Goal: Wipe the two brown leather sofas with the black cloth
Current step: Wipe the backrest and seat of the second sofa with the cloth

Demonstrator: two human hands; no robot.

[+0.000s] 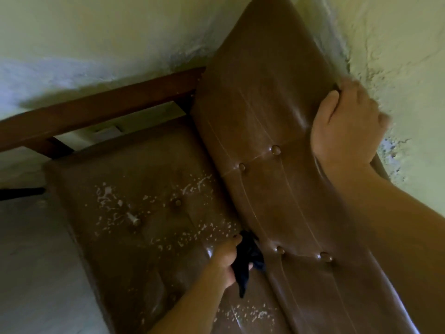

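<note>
Left hand (225, 260) grips cloth (248, 259) at the seat (134, 232)–back cushion (265, 116) crease (seat has white flecks). Right hand (344, 126) clamps the back cushion's edge.

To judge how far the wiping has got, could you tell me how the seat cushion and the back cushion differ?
The seat cushion is strewn with white flecks; the back cushion looks clean and glossy. The seat cushion lies flat, while the back cushion stands tilted, its edge gripped by the right hand. Both are brown, buttoned leather.
</note>
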